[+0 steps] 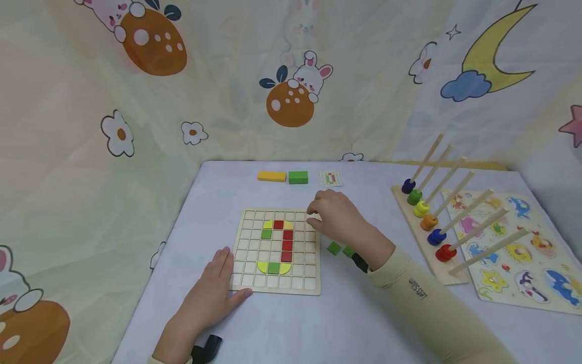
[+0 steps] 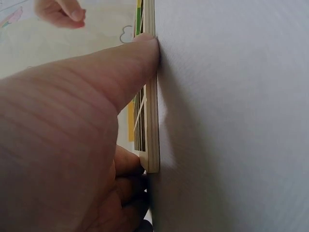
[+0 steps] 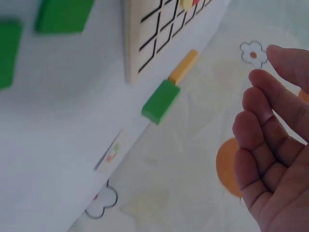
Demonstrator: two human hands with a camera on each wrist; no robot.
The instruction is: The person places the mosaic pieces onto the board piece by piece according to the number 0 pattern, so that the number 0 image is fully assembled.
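A wooden grid board (image 1: 305,283) lies on the table, bearing red squares (image 1: 287,245), green squares (image 1: 273,268) and yellow rounded pieces (image 1: 262,267) in a hooked shape. My left hand (image 1: 210,289) rests at the board's lower left corner, fingers along the left side. In the left wrist view its thumb (image 2: 137,53) touches the board's edge (image 2: 152,121). Above the board's upper right corner hovers my right hand (image 1: 338,215), fingers loosely bent. The right wrist view shows nothing between its thumb and fingers (image 3: 263,113). Green tiles (image 1: 334,247) lie right of the board, partly below my right wrist.
Behind the board are a yellow block (image 1: 272,176), a green block (image 1: 298,177) and a small pattern card (image 1: 331,178). At the right stand a peg rack (image 1: 420,237) with coloured rings and a picture puzzle board (image 1: 504,263). A printed cloth (image 1: 236,76) hangs behind the table.
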